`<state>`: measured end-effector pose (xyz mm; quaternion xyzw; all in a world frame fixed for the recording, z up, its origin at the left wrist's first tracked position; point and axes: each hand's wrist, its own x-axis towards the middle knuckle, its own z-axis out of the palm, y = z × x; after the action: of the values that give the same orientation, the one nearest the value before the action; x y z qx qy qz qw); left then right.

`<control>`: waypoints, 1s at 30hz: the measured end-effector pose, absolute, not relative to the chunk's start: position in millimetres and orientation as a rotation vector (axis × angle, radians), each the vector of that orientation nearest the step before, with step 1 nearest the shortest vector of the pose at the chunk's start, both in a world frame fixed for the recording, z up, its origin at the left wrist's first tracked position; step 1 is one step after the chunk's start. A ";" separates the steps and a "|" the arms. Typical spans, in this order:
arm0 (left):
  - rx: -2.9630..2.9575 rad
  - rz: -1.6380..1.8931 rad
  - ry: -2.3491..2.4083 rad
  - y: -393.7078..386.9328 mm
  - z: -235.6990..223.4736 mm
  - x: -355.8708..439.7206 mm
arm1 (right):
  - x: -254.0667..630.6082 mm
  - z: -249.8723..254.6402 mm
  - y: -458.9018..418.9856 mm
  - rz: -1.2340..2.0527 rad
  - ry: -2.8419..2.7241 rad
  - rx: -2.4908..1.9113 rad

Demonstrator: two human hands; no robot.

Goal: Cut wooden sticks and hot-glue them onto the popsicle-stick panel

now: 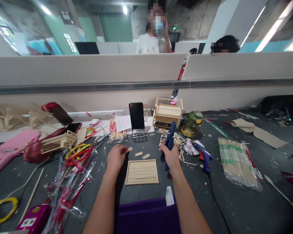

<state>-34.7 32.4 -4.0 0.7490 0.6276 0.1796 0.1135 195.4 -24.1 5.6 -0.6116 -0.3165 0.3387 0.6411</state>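
My left hand (pixel 117 158) is closed in a pinch at a small bundle of short wooden sticks (pixel 130 149). Two similar little groups of short sticks (pixel 138 154) lie just to its right on the dark tabletop. My right hand (pixel 170 154) is wrapped round a long dark blue hand tool (pixel 170 139), held upright; its working end cannot be made out clearly. Between my forearms lies a flat rectangular panel (pixel 142 172) of parallel wooden sticks with a raised stick border. A loose heap of cut sticks (pixel 179 138) is beyond my right hand.
A phone (pixel 136 116) stands on a wire holder, beside a wooden stick model (pixel 168 112) and a green jar (pixel 192 123). Right of me lie a blue glue gun (pixel 206 159) with its cord and bagged sticks (pixel 236 161). Plastic wrappers (pixel 70 182) clutter the left. A low partition (pixel 88 70) closes the back.
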 end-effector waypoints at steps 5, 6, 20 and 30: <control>2.216 0.452 1.887 31.6 -5.9 -34.7 | 196.0 1.8 -23.7 0.757 -0.762 -1.431; 2.227 0.433 1.889 31.0 -6.0 -33.2 | 196.4 1.4 -23.7 0.753 -0.767 -1.434; 2.210 0.333 1.937 25.1 1.5 -28.8 | 195.2 4.1 -25.6 0.789 -0.736 -1.461; 2.069 0.524 2.016 34.1 -1.6 -49.0 | 195.5 5.3 -25.2 0.839 -0.700 -1.414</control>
<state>-49.0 34.1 -1.6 0.7011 0.6830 0.1775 0.1026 195.5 -25.2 5.3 -0.6166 -0.3053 0.3660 0.6266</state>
